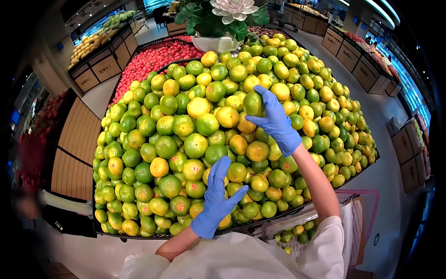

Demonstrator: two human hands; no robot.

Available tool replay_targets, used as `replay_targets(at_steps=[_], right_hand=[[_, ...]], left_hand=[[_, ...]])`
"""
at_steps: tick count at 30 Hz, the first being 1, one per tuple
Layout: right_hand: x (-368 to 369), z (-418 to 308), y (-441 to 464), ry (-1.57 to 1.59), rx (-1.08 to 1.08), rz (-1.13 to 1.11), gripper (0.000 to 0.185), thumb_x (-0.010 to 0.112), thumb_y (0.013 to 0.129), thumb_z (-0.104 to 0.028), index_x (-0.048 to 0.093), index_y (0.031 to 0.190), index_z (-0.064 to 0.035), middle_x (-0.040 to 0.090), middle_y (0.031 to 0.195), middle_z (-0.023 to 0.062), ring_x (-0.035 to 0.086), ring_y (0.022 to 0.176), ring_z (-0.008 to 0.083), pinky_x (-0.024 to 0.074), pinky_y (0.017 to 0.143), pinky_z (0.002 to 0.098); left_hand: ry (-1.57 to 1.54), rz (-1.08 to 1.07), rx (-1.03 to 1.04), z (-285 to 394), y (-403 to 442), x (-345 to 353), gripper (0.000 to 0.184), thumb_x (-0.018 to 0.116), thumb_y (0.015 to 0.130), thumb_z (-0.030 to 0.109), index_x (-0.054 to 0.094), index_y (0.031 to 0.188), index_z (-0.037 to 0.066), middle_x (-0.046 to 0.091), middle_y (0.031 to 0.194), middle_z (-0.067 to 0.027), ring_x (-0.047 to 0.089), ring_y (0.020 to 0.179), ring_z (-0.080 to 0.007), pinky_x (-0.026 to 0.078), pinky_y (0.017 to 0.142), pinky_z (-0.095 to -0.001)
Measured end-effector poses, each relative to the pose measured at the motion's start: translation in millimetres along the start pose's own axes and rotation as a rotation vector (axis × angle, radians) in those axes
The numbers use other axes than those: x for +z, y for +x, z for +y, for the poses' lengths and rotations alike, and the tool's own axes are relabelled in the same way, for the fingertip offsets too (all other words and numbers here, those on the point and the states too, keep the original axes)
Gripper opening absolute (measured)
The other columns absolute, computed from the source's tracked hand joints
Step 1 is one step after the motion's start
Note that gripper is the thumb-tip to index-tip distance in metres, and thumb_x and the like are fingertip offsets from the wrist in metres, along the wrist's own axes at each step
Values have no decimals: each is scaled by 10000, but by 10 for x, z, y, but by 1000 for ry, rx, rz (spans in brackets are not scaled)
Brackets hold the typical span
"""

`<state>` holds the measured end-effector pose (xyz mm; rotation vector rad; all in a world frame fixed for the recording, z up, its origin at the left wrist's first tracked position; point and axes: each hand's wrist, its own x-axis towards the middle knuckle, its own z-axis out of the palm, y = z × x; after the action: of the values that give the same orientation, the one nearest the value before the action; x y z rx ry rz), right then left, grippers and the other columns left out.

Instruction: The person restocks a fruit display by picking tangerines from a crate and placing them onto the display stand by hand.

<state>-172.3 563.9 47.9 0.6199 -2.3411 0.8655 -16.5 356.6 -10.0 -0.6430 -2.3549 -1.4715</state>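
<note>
A broad heap of green and yellow mandarins (195, 145) fills the display in front of me, some with small red stickers. My right hand (274, 118), in a blue glove, grips one green mandarin (253, 103) near the upper middle of the heap. Its thumb and fingers close round the fruit from the right. Lower down, my left hand (216, 200), also gloved in blue, hovers over or rests on the front of the pile; contact is not clear. Its fingers point up, the thumb stands apart, and no fruit shows in it.
Behind the heap stands a white pot (215, 43) with a pale artificial flower (233, 9). Small red fruit (155, 63) lies at the back left. Close to my right side, a cart (297, 218) holds more mandarins (297, 231). A slatted wooden stand (74, 149) is on the left.
</note>
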Motion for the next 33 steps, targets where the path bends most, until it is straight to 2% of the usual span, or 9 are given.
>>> replay_targets(at_steps=[3, 10, 12, 16, 20, 23, 28, 30, 33], right_hand=[[241, 370, 579, -281, -205, -128, 764, 763, 638, -100, 399, 1307, -45, 489, 1132, 186, 478, 1077, 348, 436, 922, 407], [256, 536, 1028, -290, -140, -605, 808, 751, 644, -25, 405, 1365, -138, 475, 1160, 149, 482, 1088, 334, 416, 965, 387], [73, 406, 1023, -248, -80, -610, 805, 736, 701, -47, 361, 1404, -171, 475, 1240, 147, 484, 1131, 331, 423, 973, 398], [-324, 321, 666, -188, -261, -148, 563, 693, 793, -160, 452, 1301, -126, 535, 1177, 158, 525, 1084, 326, 435, 943, 403], [-974, -452, -337, 52, 4, -5, 329, 671, 836, -134, 594, 1149, -68, 629, 1044, 111, 628, 933, 238, 507, 805, 328], [-1399, -1017, -1371, -122, 142, 2, 286, 661, 836, -61, 617, 1119, -47, 653, 974, 92, 644, 866, 180, 518, 753, 292], [-1830, -2154, -3336, -147, 986, 204, 264, 616, 872, -52, 612, 1134, -24, 653, 1005, 77, 630, 895, 139, 507, 758, 268], [-1776, -2341, -4113, -80, 1119, 323, 257, 623, 876, -102, 619, 1121, -24, 654, 987, 89, 615, 818, 134, 495, 728, 266], [-1582, -2449, -4943, -117, 1420, 92, 282, 650, 855, -192, 618, 1086, -34, 639, 942, 146, 613, 801, 207, 490, 756, 304]], left_hand=[[-55, 60, -79, -78, -125, -94, 787, 757, 750, 107, 310, 1394, 45, 336, 1397, -135, 409, 1244, -255, 414, 992, -394], [-17, 163, -223, -123, -313, -404, 734, 754, 761, 140, 356, 1373, 58, 379, 1339, -144, 438, 1196, -271, 426, 966, -384], [-47, 152, -237, -152, -347, -428, 732, 748, 766, 137, 352, 1377, 61, 382, 1329, -138, 436, 1196, -263, 429, 962, -386], [-184, 105, -215, -46, -420, -498, 666, 713, 787, 69, 374, 1359, 43, 436, 1304, -133, 487, 1163, -247, 441, 951, -367], [-363, -94, -239, 47, -589, -516, 444, 607, 831, -25, 491, 1258, 8, 609, 1117, -122, 602, 989, -191, 483, 861, -311], [-536, -305, -253, 133, -774, -370, 333, 557, 866, -43, 543, 1196, -1, 634, 1040, -118, 626, 923, -174, 491, 828, -282], [-844, -752, -496, 260, -1176, 147, 272, 508, 924, 19, 544, 1191, -19, 631, 1030, -95, 614, 941, -147, 488, 851, -265], [-865, -868, -466, 365, -1277, 302, 278, 509, 938, 70, 540, 1199, -22, 632, 1024, -90, 608, 941, -148, 485, 864, -270], [-819, -971, -491, 539, -1391, 446, 278, 512, 938, 67, 532, 1200, -24, 632, 1027, -105, 609, 949, -159, 488, 876, -277]])
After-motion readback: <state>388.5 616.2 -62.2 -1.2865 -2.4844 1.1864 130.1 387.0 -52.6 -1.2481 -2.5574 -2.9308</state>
